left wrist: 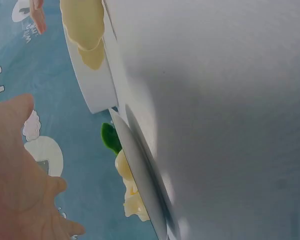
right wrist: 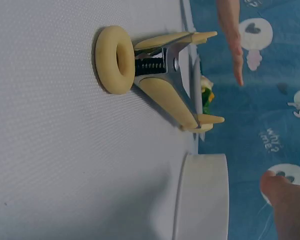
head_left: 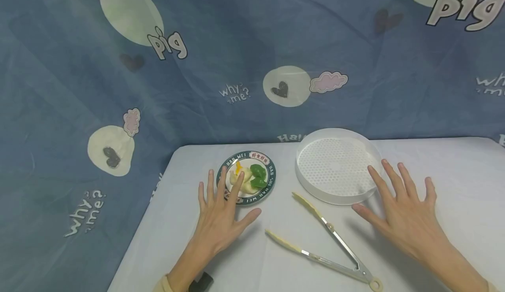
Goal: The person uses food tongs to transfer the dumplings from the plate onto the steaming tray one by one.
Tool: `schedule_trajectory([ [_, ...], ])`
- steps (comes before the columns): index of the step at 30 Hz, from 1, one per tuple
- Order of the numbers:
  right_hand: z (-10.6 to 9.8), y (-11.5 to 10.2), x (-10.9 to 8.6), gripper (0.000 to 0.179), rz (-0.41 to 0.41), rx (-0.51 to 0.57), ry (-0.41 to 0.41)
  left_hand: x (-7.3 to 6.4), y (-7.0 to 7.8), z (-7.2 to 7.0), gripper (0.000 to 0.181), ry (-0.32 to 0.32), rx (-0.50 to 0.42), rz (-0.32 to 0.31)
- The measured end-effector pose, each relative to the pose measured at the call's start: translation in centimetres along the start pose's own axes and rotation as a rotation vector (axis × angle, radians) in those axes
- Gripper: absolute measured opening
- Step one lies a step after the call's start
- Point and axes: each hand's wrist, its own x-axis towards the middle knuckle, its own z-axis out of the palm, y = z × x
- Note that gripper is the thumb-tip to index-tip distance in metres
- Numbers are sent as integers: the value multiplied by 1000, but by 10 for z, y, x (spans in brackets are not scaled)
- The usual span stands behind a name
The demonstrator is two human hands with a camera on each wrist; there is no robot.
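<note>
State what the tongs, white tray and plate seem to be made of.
Tongs: shiny metal arms, probably steel, given their silvery gleam; the matte pale yellow tips look like plastic or silicone.
White tray: likely moulded plastic, with a smooth matte wall and evenly perforated floor.
Plate: smooth, with a printed green rim; ceramic or melamine, the look leaves it open.

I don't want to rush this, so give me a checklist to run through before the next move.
1. Left hand free: ok, its fingers are spread and hold nothing.
2. Right hand free: ok, also spread, holding nothing.
3. Tongs in hand: not ok, they lie open on the table.
4. Food on the plate: ok, pale and green pieces rest there.
5. Tray upright: ok, open side up, perforated floor showing.
6. Right hand's fingers off the tray: cannot tell; they overlap it in the head view.
</note>
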Motion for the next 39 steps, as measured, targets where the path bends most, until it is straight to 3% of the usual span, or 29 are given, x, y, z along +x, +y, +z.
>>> schedule_trajectory([
  [5,1,-5,0,95,-23,32,50,-2,0,0,94,-14,-69,-34],
  [10,3,-13,0,61,-105,129,171,-1,1,0,83,10,-243,-153],
  [14,3,-19,-3,48,-131,144,136,-1,-1,0,76,10,-360,-252],
  [19,4,-28,-9,43,-169,143,115,0,-5,0,73,5,-480,-302],
  [24,2,-41,-15,49,-230,108,142,2,-5,-4,69,-13,-609,-422],
  [29,2,-54,-23,61,-254,69,68,4,-5,-8,69,-60,-738,-550],
  [35,8,-60,-33,75,-271,-13,-54,5,-7,-5,75,-54,-858,-610],
  [39,17,-62,-38,82,-307,-33,-73,6,-9,-3,81,-54,-938,-622],
])
